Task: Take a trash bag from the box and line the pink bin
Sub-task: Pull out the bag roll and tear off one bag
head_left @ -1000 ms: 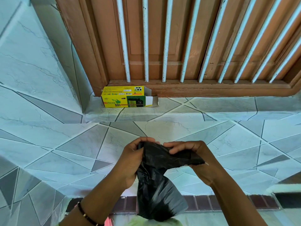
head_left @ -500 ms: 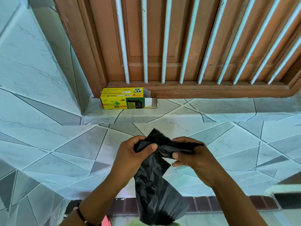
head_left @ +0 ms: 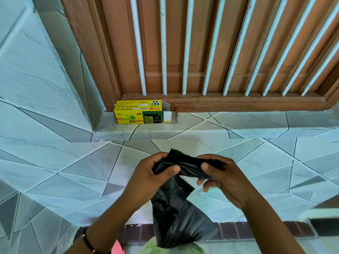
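Two words on box point(head_left: 141, 113): "eco bin".

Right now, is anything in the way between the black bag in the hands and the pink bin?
Nothing visible blocks it. The left hand and right hand pinch the black trash bag's top edge, which looks not yet opened. Only a pink sliver shows at the bottom edge, perhaps the bin; its opening is out of view.
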Demonstrator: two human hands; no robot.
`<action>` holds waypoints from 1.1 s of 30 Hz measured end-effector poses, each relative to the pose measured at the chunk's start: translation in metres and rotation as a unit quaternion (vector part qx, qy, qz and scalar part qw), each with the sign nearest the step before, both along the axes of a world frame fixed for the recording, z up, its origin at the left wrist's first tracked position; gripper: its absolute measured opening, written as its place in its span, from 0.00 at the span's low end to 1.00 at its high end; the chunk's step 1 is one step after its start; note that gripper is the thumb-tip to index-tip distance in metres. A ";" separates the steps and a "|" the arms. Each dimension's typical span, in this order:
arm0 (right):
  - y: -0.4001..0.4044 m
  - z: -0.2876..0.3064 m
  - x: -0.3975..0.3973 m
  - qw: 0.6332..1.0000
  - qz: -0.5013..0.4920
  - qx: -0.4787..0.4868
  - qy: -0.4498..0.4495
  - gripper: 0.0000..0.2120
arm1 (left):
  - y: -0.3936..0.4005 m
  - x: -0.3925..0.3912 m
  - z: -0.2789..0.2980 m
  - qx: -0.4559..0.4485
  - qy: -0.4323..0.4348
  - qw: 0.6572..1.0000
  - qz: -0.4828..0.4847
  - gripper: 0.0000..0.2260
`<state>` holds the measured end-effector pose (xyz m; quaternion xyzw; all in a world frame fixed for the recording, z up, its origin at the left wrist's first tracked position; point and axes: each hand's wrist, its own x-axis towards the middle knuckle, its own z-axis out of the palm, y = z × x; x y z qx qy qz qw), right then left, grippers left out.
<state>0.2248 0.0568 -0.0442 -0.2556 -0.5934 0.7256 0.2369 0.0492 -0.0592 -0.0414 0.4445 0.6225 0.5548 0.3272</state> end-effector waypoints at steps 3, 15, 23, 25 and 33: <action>-0.004 0.005 -0.002 0.991 0.000 0.126 -0.045 0.14 | 0.002 0.000 -0.001 -0.031 -0.005 0.999 0.040 0.13; -0.003 0.007 -0.009 0.999 0.008 0.051 0.003 0.16 | 0.004 -0.007 0.002 -0.016 0.013 0.999 0.027 0.14; 0.001 0.016 -0.016 0.983 -0.141 0.117 0.026 0.12 | 0.024 -0.037 0.022 -0.053 0.254 0.963 0.069 0.23; 0.005 0.020 -0.015 0.981 -0.157 0.110 0.036 0.11 | 0.034 -0.057 0.036 -0.045 0.376 0.916 0.134 0.28; 0.011 0.024 -0.014 0.981 -0.168 0.089 0.039 0.11 | 0.077 -0.092 0.070 -0.089 0.585 0.786 0.179 0.14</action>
